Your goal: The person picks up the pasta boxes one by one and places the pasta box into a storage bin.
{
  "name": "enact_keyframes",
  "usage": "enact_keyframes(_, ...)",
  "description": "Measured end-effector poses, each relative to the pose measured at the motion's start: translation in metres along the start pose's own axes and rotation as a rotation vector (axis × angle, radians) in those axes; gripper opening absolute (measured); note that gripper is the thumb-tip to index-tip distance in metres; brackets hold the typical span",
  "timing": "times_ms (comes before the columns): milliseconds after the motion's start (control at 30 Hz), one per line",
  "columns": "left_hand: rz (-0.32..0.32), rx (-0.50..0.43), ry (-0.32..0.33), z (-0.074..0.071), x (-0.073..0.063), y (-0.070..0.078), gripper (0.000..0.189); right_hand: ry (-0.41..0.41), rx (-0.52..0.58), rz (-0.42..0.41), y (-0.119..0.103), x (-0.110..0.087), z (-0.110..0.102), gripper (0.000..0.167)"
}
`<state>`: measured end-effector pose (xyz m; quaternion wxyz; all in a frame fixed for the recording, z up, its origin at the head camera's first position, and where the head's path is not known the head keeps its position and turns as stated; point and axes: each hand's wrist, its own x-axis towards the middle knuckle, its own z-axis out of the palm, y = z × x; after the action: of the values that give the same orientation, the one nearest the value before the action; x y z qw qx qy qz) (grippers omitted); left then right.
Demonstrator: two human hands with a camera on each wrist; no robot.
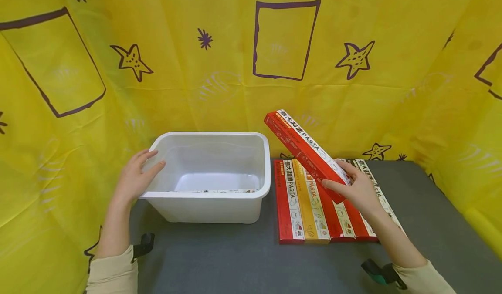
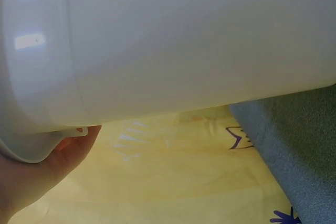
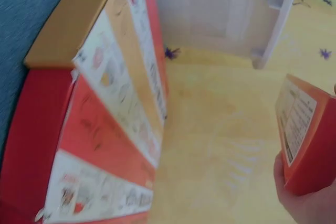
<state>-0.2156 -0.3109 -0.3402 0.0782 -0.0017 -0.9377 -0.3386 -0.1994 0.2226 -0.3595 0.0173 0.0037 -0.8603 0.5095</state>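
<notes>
My right hand (image 1: 358, 191) grips one end of a red pasta box (image 1: 303, 148), which is tilted, its far end raised up and to the left. Below it lies a row of pasta boxes (image 1: 284, 202), red ones and a yellow one, side by side on the table. The held box also shows at the right edge of the right wrist view, fingers around it. My left hand (image 1: 137, 172) holds the left rim of a white plastic tub (image 1: 211, 207), thumb on the inner side. Low inside the tub, a white printed strip (image 1: 231, 191) shows behind the front rim.
The dark grey table (image 1: 235, 259) carries the tub on the left and the boxes on the right. A yellow patterned curtain (image 1: 176, 93) hangs behind and along both sides. Each wrist wears a black strap (image 1: 144, 245).
</notes>
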Motion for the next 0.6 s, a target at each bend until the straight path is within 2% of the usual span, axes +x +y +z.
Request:
enact_keyframes(233, -0.003, -0.002, 0.004, 0.0, -0.001, 0.001, 0.068, -0.03, 0.027, -0.056, -0.01, 0.006, 0.013, 0.073)
enact_keyframes(600, 0.005, -0.005, 0.014, -0.001, -0.001, 0.001, 0.068, -0.079, -0.122, -0.155, -0.033, 0.018, 0.029, 0.07)
